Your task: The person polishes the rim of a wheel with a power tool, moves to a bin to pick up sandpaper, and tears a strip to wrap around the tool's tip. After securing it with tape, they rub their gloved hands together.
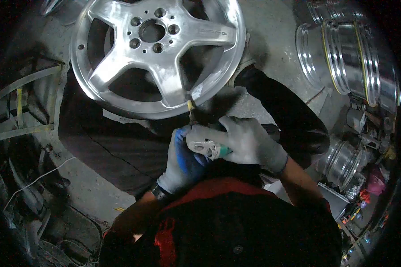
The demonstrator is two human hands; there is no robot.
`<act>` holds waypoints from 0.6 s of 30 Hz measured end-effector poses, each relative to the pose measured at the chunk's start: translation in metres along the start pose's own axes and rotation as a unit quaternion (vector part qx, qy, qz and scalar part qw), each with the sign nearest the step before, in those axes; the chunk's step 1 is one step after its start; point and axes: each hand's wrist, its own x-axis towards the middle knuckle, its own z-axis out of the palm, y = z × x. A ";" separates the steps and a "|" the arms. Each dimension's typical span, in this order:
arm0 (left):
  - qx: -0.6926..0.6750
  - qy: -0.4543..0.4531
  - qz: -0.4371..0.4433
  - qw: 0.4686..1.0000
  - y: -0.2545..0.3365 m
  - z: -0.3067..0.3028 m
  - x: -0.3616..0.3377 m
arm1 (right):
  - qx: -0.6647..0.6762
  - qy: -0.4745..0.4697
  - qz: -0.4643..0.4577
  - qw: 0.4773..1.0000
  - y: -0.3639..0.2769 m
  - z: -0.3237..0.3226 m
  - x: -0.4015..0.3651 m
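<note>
A polished five-spoke alloy wheel (167,80) lies face up in front of my knees. Just below its near rim, my gloved left hand (182,160) is wrapped round a hand-held power tool (207,147) with a grey head and a green band. My gloved right hand (251,142) holds the same tool from the other side, its fingers over the body. A thin shaft with a yellowish tip (191,106) points from the tool to the lower spoke end at the rim. Whether the tip touches the metal, I cannot tell.
Shiny wheel barrels (343,55) stand at the upper right, with another rim (343,162) below them. A metal frame (26,131) is on the left. A thin cable (40,177) crosses the floor at lower left. Assorted small items lie at the right edge.
</note>
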 end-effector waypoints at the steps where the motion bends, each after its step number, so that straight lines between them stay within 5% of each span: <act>1: -0.292 -0.024 -0.129 0.947 0.007 0.007 0.003 | -0.007 0.003 -0.003 1.000 0.003 0.000 0.001; 10: -0.268 -0.011 -0.138 0.953 0.032 0.033 0.024 | 0.058 0.109 -0.032 0.992 0.031 -0.006 0.021; 18: -0.246 -0.011 -0.153 0.957 0.027 0.035 0.002 | 0.030 0.008 0.004 1.000 0.015 -0.014 0.004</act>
